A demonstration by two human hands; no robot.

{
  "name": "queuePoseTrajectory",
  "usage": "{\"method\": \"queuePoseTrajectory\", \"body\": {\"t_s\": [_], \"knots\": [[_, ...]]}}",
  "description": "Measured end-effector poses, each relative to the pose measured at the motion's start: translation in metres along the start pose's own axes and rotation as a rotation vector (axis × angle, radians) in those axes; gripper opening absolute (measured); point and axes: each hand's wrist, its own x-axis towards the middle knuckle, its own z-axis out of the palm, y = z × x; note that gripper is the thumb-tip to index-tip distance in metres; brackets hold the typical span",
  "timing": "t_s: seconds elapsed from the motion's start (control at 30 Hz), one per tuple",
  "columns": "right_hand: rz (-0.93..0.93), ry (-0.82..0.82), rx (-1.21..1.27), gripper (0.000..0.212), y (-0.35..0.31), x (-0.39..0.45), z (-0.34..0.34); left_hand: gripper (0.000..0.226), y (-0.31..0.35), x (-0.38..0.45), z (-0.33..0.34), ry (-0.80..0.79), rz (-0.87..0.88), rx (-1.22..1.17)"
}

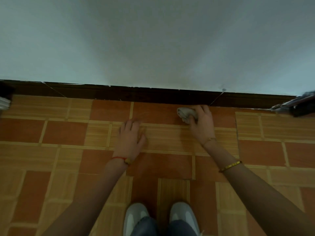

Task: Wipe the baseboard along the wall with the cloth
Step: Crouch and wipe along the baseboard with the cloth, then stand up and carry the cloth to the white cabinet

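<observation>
A dark brown baseboard (136, 95) runs across the foot of a pale wall, from left to right. My right hand (202, 124) grips a crumpled grey cloth (185, 114) and holds it low against the baseboard's bottom edge, where it meets the floor. My left hand (132, 138) hovers flat over or rests on the floor tiles to the left of the cloth, fingers spread and pointing at the wall, with nothing in it.
The floor is orange and tan patterned tile (68, 130). My two grey shoes (136, 217) stand at the bottom centre. A white object (4, 103) sits at the far left edge, and a dark object (301, 106) lies against the wall at the far right.
</observation>
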Motion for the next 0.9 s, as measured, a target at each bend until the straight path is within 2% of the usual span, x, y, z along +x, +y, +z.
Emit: {"method": "queuePoseTrajectory", "body": {"t_s": [0.23,0.7,0.9], "knots": [[-0.042,-0.051,0.018,0.03,-0.116,-0.009,-0.135,0.035,0.071,-0.053,-0.156,0.052,-0.083,-0.072],[-0.302,-0.153,0.132,0.031,-0.455,-0.033,-0.465,0.039,0.227,-0.238,-0.578,0.34,-0.197,-0.184],[-0.447,-0.191,0.176,0.03,-0.554,-0.048,-0.558,0.035,0.274,-0.309,-0.699,0.47,-0.2,-0.123]]}}
